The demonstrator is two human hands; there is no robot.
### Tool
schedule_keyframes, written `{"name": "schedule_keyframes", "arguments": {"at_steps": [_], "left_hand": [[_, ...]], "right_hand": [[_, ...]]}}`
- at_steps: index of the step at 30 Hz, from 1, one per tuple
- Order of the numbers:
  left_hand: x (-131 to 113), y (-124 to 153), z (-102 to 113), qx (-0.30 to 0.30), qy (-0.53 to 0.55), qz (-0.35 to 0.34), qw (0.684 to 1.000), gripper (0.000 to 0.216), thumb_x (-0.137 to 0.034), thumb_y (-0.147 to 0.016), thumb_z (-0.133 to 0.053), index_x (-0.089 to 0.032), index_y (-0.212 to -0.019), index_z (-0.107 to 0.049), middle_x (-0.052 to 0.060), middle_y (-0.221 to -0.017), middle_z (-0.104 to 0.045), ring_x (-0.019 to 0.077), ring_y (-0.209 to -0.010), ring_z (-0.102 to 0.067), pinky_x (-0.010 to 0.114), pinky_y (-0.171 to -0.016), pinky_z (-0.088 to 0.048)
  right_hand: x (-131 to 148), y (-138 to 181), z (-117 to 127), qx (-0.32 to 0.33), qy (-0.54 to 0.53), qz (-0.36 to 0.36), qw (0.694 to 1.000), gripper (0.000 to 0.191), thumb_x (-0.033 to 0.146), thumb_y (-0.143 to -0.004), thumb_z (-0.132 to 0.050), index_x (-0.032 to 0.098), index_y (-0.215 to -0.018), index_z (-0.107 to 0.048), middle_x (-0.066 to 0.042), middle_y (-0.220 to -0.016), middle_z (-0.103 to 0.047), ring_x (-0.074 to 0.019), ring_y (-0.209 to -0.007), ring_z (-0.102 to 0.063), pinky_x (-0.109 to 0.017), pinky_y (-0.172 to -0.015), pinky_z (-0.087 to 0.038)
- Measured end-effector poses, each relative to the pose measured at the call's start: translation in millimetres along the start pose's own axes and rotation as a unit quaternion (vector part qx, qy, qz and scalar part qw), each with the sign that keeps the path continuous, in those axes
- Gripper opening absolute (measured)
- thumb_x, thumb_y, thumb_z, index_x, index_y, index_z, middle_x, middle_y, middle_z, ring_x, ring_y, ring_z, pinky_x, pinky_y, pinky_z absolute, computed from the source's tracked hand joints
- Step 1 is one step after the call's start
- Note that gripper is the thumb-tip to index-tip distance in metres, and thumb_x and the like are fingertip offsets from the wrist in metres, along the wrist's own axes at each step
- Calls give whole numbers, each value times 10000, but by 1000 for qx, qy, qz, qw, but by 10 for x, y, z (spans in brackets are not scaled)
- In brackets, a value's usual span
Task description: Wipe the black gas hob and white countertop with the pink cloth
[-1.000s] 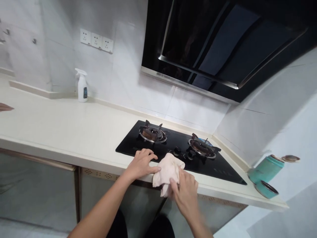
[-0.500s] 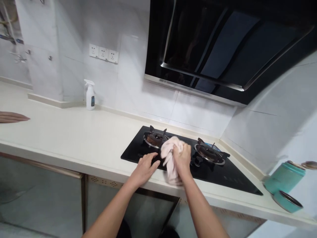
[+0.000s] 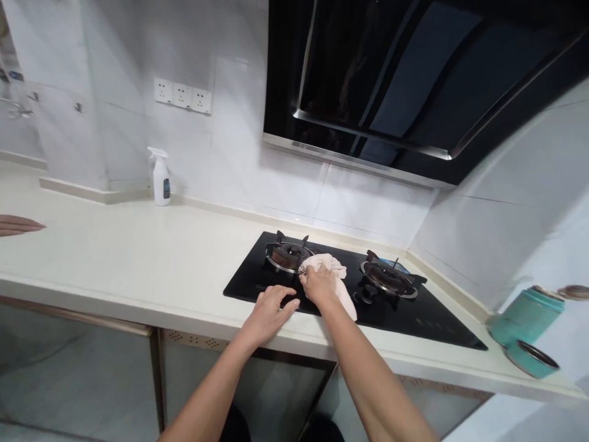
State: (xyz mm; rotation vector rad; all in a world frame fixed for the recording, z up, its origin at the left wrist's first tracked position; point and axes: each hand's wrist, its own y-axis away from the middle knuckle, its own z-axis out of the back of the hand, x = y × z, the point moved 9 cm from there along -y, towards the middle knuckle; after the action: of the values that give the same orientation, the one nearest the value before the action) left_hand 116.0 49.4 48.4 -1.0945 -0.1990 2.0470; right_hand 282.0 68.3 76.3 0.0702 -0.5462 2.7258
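Note:
A black glass gas hob (image 3: 423, 319) is set into the cream countertop (image 3: 129, 258), with a left burner (image 3: 286, 255) and a right burner (image 3: 389, 279). My right hand (image 3: 317, 283) presses a pale cloth (image 3: 343, 288) onto the hob between the burners, fingers closed over it. My left hand (image 3: 271, 307) lies flat on the hob's front left edge, fingers stretched out, holding nothing.
A white spray bottle (image 3: 161, 178) stands by the back wall. Another person's fingertips (image 3: 18, 225) rest on the counter at the far left. A teal canister (image 3: 524, 314) and a teal bowl (image 3: 531, 359) sit at the right. A black range hood (image 3: 414, 86) hangs overhead.
My right hand carried the cloth from the counter's front edge up onto the hob and now presses it down between the burners. My left hand stayed put.

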Motion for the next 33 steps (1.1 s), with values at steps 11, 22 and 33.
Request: {"name": "schedule_keyframes", "arguments": {"at_steps": [11, 22, 33], "left_hand": [[-18, -43, -8, 15, -36, -10, 999, 330, -450, -975, -507, -248, -1172, -676, 62, -1270, -702, 278, -1220, -583, 474, -1072, -400], [-16, -36, -4, 18, -32, -4, 999, 331, -458, -975, -513, -250, -1172, -680, 68, -1274, -701, 279, -1222, -577, 483, -1075, -408], [-3, -22, -38, 5, -28, 0, 1000, 327, -473, -961, -542, -250, -1153, -686, 63, -1260, -700, 289, -1224, -573, 488, -1076, -392]], "right_hand": [[-512, 828, 291, -58, -109, 78, 989, 169, 297, -930, -518, 218, -1007, -645, -56, -1046, -633, -209, -1029, -573, -310, -905, -411], [-1725, 1319, 500, -26, -132, -60, 989, 177, 389, -900, -446, 248, -834, -530, -11, -746, -618, -190, -701, -556, -294, -658, -326], [-3421, 2231, 1437, -163, -188, -263, 932, 385, 651, -792, -540, 283, -804, -651, -61, -787, -721, -268, -705, -659, -374, -613, -499]]}}
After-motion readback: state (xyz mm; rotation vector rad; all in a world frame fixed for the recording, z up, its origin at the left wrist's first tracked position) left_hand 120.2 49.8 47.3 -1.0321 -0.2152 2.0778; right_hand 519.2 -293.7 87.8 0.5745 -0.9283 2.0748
